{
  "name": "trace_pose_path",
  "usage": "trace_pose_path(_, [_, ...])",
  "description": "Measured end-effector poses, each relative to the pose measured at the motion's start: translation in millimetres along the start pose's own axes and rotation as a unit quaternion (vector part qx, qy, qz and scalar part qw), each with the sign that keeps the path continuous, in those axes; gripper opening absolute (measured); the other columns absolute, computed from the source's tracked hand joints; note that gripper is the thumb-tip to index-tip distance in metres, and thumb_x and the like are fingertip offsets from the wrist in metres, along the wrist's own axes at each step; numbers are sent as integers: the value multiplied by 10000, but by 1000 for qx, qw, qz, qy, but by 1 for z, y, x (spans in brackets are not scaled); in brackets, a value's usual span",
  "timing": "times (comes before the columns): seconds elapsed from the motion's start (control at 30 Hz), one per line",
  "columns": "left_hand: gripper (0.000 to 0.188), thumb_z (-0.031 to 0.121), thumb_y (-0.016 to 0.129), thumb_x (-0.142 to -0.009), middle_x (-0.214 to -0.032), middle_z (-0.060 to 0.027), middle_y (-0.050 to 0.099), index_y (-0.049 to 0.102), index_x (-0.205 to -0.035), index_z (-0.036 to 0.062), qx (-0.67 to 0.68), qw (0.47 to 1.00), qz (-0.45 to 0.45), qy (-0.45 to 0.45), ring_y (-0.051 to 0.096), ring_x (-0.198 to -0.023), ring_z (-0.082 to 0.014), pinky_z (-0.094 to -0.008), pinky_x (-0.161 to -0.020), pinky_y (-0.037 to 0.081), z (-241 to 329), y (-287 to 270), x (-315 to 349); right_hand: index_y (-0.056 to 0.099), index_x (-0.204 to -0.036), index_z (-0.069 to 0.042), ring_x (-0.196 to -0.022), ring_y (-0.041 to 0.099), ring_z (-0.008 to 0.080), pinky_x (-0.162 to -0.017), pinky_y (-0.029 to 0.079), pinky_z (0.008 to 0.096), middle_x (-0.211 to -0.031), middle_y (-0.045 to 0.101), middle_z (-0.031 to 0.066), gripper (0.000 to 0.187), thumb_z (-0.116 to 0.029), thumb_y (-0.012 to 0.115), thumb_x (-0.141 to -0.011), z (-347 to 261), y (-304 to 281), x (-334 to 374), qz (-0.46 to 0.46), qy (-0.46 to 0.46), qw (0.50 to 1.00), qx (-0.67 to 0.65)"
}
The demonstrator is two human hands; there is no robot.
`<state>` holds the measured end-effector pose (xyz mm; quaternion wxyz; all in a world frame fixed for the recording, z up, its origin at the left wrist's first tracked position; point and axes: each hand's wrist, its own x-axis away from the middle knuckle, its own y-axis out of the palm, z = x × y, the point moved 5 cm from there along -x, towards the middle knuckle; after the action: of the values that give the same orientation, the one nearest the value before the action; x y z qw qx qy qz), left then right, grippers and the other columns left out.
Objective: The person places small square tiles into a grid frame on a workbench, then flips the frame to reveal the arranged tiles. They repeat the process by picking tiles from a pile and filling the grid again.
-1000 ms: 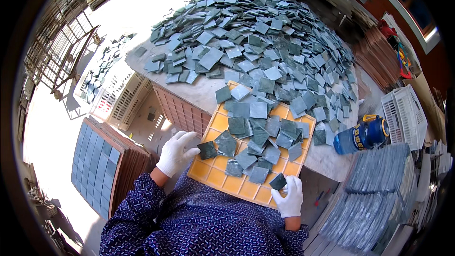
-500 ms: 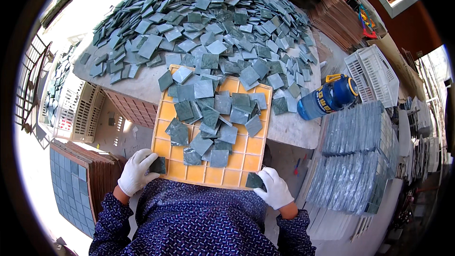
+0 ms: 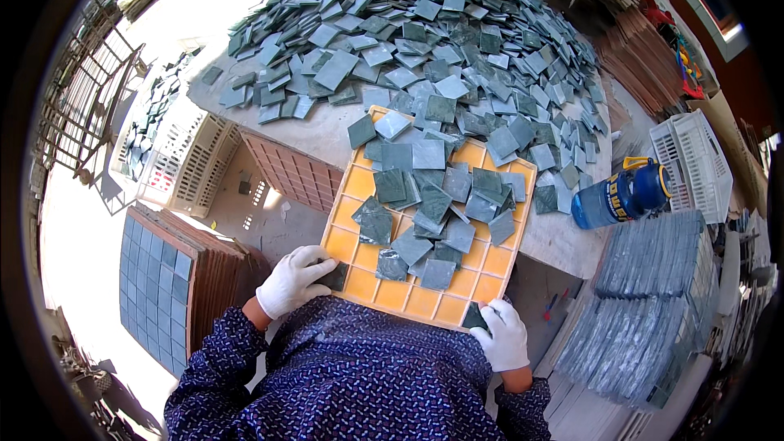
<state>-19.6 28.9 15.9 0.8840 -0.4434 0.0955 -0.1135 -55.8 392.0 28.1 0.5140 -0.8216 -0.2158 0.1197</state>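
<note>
- Now, in the head view, the orange grid tray (image 3: pixel 357 188) sits larger and nearer the middle of the picture than half a second ago, and both gloved hands have stayed at its near corners.
- One tray shows, tilted off the near edge of the tabletop (image 3: pixel 327 135) toward the person, its far end resting on that edge.
- The loose green tiles (image 3: pixel 425 220) on the tray number roughly twenty; they overlap, so an exact count cannot be made.
- The tile heap (image 3: pixel 425 24) behind it covers most of the tabletop, with far too many pieces to count.
- One blue bottle (image 3: pixel 622 194) lies on its side at the right edge of the tabletop.
- Two white crates show: one crate (image 3: pixel 694 159) beyond the bottle, one left crate (image 3: pixel 192 167) below the tabletop's left edge.
- The left hand (image 3: pixel 292 279) curls over the tray's near left corner, fingers closed on the rim and a dark tile there.
- The right hand (image 3: pixel 502 335) grips the near right corner, thumb and fingers pinched around the rim beside another dark tile.
- Both forearms, in patterned blue sleeves, come up from the lower edge with wrists bent inward.
</note>
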Motion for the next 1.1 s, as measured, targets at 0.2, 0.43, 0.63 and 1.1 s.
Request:
trace_pose_path(0.2, [471,188,768,-680,-1089,-138,550,620,-1104,47,50,998,5,-26,561,-992,-339,-410,-856,481,-1,-2,-5,579,-1154,-87,-983,577,313,-831,482,405,-1164,537,121,531,-234,767,-680,-43,-16,-27,14,-50,996,75])
trace_pose_path(0.43, [542,240,762,-691,-1154,-140,513,573,-1168,65,-69,996,-5,-57,555,-1008,-344,-421,-856,485,25,-5,-5,547,-1230,-119,-993,586,310,-838,485,408,-1179,525,117,584,-190,765,-693,-59,19,-77,43,-104,993,25])
trace_pose_path(0.63, [591,221,737,-719,-1162,-112,512,507,-1245,82,-86,996,27,-7,565,-1007,-300,-396,-859,477,66,17,-45,568,-1174,-78,-841,625,289,-706,506,375,-1061,599,110,409,-142,689,-789,-48,8,-79,115,-167,979,5])
trace_pose_path(1.1, [618,163,799,-632,-1054,-140,497,536,-1184,78,18,999,-21,-44,553,-965,-358,-422,-809,483,46,14,-34,617,-1072,-106,-865,623,314,-748,513,391,-1038,592,109,281,-182,659,-805,-16,2,-39,53,-39,991,-116])
